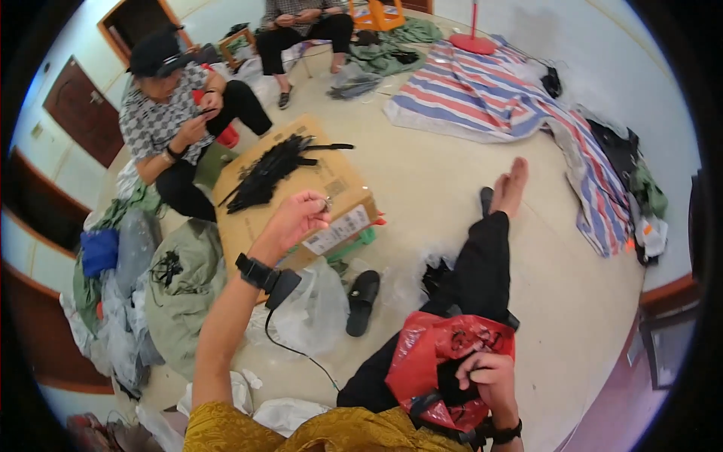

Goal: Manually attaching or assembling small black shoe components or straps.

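My left hand is raised over the near side of a cardboard box, its fingertips pinched on a small shiny metal piece too tiny to name. In my lap lies a red plastic bag with small black pieces in it. Over the bag's opening my right hand is closed, fingers curled in; a bit of something dark shows at the fingertips, but I cannot make it out. A bundle of black straps is spread on top of the box.
A black slipper and clear plastic bags lie by the box. To the left are a large grey-green sack and heaped bags. One person handles something small; another sits farther back. A striped sheet covers floor at right.
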The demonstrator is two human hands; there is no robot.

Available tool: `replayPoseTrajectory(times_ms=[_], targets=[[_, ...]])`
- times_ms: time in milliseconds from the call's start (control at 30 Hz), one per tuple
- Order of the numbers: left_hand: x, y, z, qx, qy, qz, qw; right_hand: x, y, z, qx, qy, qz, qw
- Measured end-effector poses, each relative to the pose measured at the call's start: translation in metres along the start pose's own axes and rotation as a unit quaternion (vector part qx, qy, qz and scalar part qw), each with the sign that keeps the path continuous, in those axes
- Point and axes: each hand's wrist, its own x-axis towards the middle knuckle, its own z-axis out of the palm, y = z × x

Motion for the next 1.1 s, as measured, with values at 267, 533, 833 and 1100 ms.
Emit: replayPoseTrajectory(times_ms=[267, 533, 833, 1100], targets=[[-0.055, -0.032, 0.194, 0.067, -0.303, -0.117, 0.944, -0.016, -0.027, -0.007, 0.053, 0.03, -0.033, 0.998], [-0.102, -0.031, 0.258, 0.139, -0.414, -0.125, 0.891, -0.036, -0.038, -0.02, 0.013, 0.054, -0.071, 0.996], [-0.124, -0.024, 0.262, 0.154, -0.414, -0.117, 0.889, -0.053, -0.039, -0.01, 0.002, 0.044, -0.106, 0.993], [-0.124, -0.046, 0.252, 0.106, -0.307, -0.146, 0.934, -0.035, -0.02, 0.002, 0.024, 0.067, -0.12, 0.99]])
